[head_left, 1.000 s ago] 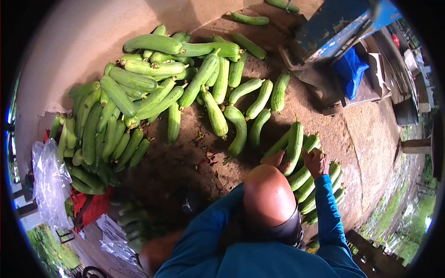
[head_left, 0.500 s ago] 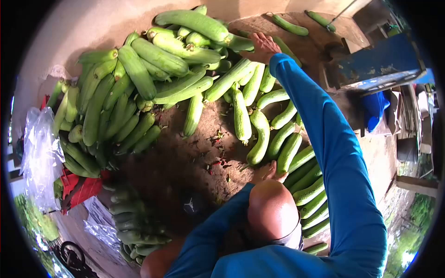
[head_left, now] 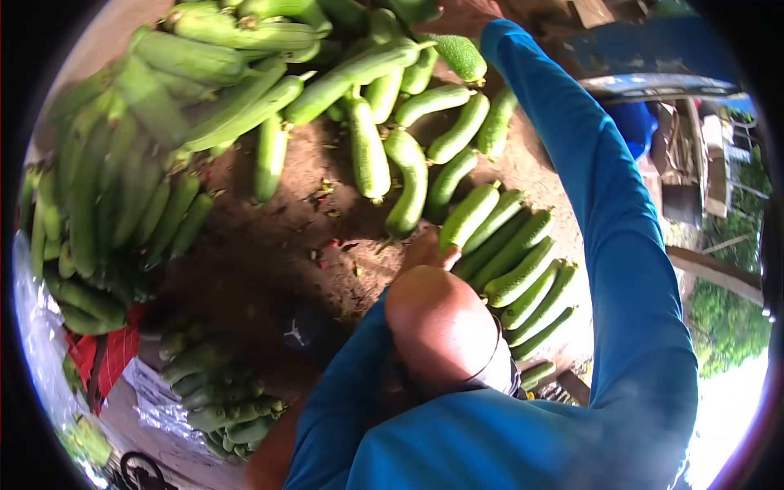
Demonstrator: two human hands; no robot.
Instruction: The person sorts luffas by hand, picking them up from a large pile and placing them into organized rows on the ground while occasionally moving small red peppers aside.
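Observation:
My left hand (head_left: 425, 251) is low beside my bent knee, its fingers at the near end of a light green sponge gourd (head_left: 469, 216). The knee hides part of that hand. Stretched out to the top edge, my right hand (head_left: 459, 18) is partly cut off by the frame. It appears closed on the upper end of a thick green gourd (head_left: 459, 59) that points back toward me. Below it, several curved gourds (head_left: 408, 175) lie on the bare floor. A row of gourds (head_left: 523, 269) lies side by side right of my knee.
A large heap of gourds (head_left: 192, 61) fills the upper left. More darker gourds (head_left: 216, 384) are stacked at lower left, near a red cloth (head_left: 114, 359) and clear plastic (head_left: 159, 400). A blue metal object (head_left: 653, 53) stands at upper right. Bits of debris (head_left: 327, 192) dot the floor.
My view has swung, so the heap and rows sit higher and further left. The gourd below my right hand looks larger and nearer. My left hand stays at the same gourd.

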